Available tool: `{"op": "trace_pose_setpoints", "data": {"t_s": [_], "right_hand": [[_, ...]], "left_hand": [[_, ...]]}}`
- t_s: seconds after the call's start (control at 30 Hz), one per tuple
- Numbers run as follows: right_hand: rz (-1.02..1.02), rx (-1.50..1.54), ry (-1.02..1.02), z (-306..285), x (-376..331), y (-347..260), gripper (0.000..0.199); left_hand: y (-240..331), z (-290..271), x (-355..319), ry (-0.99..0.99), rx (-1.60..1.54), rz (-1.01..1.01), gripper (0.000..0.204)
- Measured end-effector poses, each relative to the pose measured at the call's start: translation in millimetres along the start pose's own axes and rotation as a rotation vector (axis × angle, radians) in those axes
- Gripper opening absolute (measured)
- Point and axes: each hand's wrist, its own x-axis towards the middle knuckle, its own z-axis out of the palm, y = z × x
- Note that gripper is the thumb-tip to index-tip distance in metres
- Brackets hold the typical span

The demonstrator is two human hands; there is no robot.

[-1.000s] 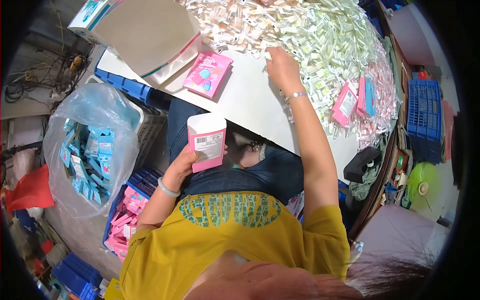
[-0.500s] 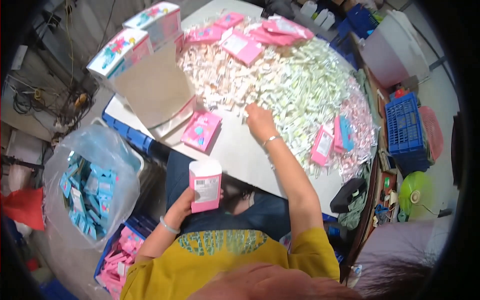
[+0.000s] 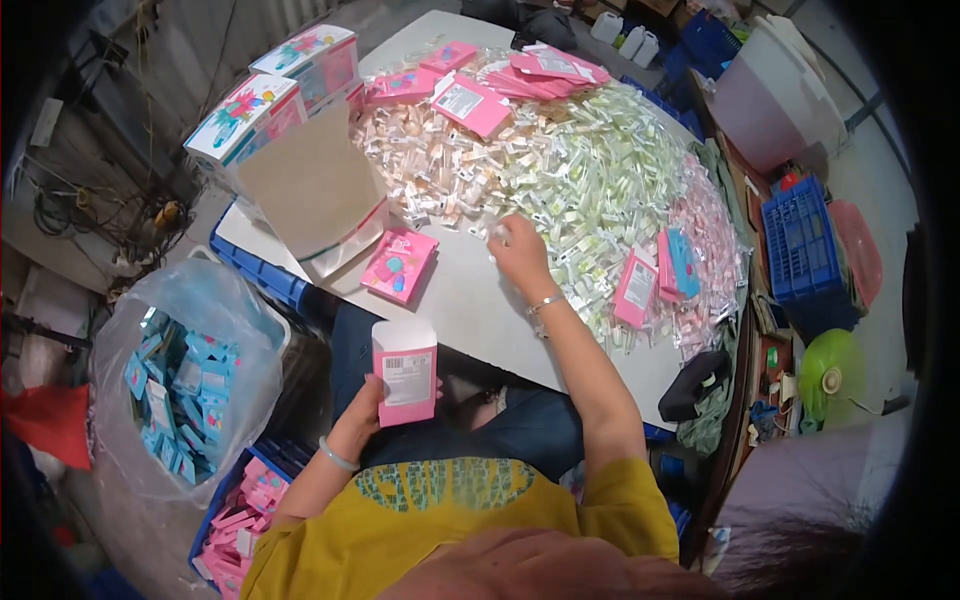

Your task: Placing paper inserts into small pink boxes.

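Note:
My left hand (image 3: 364, 404) grips a small pink carton (image 3: 406, 388) over my lap, its white top flap standing up and its labelled side toward me. Over the table's near part, my right hand (image 3: 522, 258) has its fingers pinched together around what looks like a small clear-wrapped packet (image 3: 496, 234). Just beyond those fingertips lies a wide heap of such packets, peach-toned (image 3: 440, 160) on the left and pale green (image 3: 610, 170) in the middle. Another pink box (image 3: 400, 265) lies on the white tabletop (image 3: 480, 320), left of my right hand.
An open cardboard box (image 3: 310, 190) and white printed boxes (image 3: 245, 120) stand at the table's left. Pink cartons (image 3: 470, 104) lie on the heap. Beside me are a clear bag (image 3: 255, 370) of blue cartons and a blue crate (image 3: 212, 520) of pink ones. A green fan (image 3: 828, 378) stands right.
My right hand has shifted slightly toward me, its fingers drawn closer together at the heap's edge. The pink carton in my left hand has barely moved.

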Motion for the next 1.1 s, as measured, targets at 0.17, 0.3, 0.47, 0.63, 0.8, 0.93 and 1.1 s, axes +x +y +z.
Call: {"op": "trace_pose_setpoints", "data": {"t_s": [0.17, 0.3, 0.47, 0.63, 0.8, 0.93, 1.1], "right_hand": [[0.672, 1.132, -0.205, -34, -12, 1, 0.028], [0.696, 1.548, -0.190, -35, -27, -2, 0.027], [0.646, 1.634, -0.135, -31, -52, 7, 0.032], [0.683, 1.813, -0.155, -30, -73, 8, 0.036], [0.707, 1.922, -0.032, -57, -111, 15, 0.042], [0.679, 1.970, 0.186, -90, -151, 36, 0.043], [0.831, 1.657, 0.652, -147, -210, 124, 0.011]], "left_hand": [[5, 10, 19, 0.014, -0.001, -0.004, 0.114], [5, 18, 40, 0.069, 0.001, -0.053, 0.114], [-10, 23, 43, 0.113, 0.041, -0.132, 0.110], [-10, 27, 39, 0.116, 0.003, -0.098, 0.106], [-15, 31, 42, 0.130, 0.007, -0.132, 0.101], [-17, 32, 44, 0.141, 0.004, -0.153, 0.101], [-22, 30, 44, 0.124, 0.012, -0.173, 0.100]]}}
